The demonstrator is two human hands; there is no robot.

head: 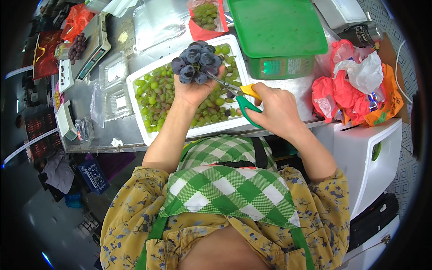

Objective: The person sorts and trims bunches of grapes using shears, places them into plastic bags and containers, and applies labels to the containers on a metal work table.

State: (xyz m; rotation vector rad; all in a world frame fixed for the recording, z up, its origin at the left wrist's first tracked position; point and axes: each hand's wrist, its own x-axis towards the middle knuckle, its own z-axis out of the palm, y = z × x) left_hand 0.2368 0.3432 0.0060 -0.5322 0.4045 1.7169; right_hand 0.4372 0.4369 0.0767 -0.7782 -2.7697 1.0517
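A bunch of dark purple grapes rests in my left hand, palm up above a white foam tray. My right hand grips a pair of scissors with one yellow and one green handle. The scissor blades point left, their tips at the lower right of the bunch; whether they touch a stem is hidden among the grapes. Below, loose green and reddish grapes fill much of the tray, with a few dark ones near its right side.
A scale with a green pan stands right of the tray, near crumpled red and white bags. Clear plastic clamshells and a second scale lie to the left. Behind the tray is a red bag of green grapes.
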